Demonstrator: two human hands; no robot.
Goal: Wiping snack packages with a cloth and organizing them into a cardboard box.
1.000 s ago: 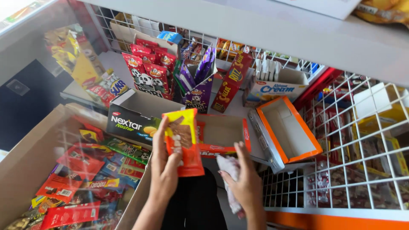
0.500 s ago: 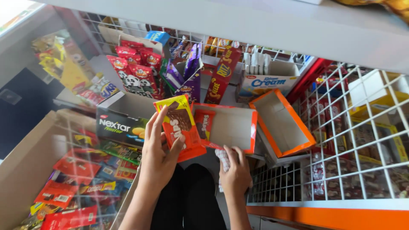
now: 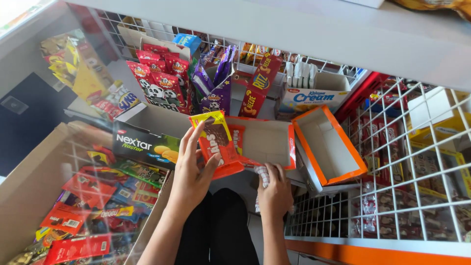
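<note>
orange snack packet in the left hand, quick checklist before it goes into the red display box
1. Left hand grips the orange snack packet: ok, fingers wrap its lower edge.
2. Red display box open toward the person: ok.
3. Room inside the box: ok, one packet at its left end, the rest bare.
4. Right hand steadies the box: ok, fingers at its front edge, white cloth bunched under them.
5. Cloth clear of the opening: cannot tell.
6. Empty orange box out of the way: ok, beside the red one.
</note>
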